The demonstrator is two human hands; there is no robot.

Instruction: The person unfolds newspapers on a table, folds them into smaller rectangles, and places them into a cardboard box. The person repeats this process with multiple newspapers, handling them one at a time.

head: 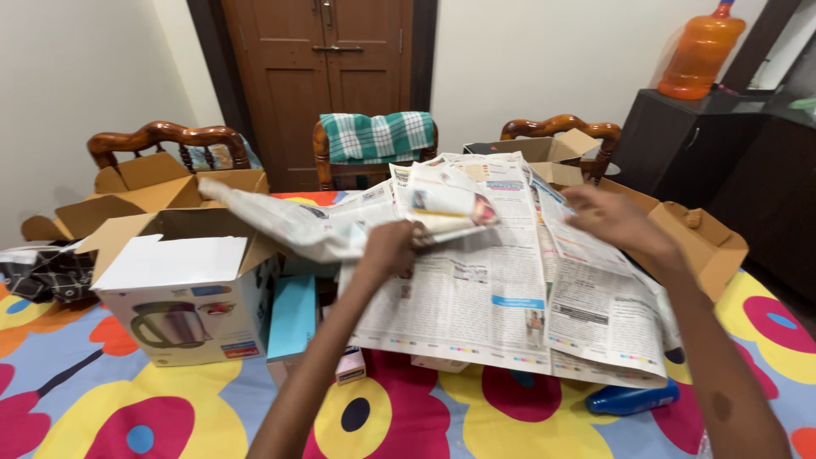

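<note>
My left hand (387,251) grips a crumpled fold of newspaper (357,223) that stretches left over the open boxes. Flat newspaper sheets (510,297) lie spread over the middle of the table below it. My right hand (616,223) hovers over the far right part of those sheets, fingers loosely curled and blurred; whether it pinches a page edge is unclear. A white appliance box (183,306) with open flaps stands to the left of my left arm.
Open brown cartons stand at back left (149,195) and at right (701,242). A teal box (293,316) and a blue bottle (631,399) lie on the flowered tablecloth (170,408). Wooden chairs (374,153), a door and a dark cabinet with an orange water jug (701,51) lie beyond.
</note>
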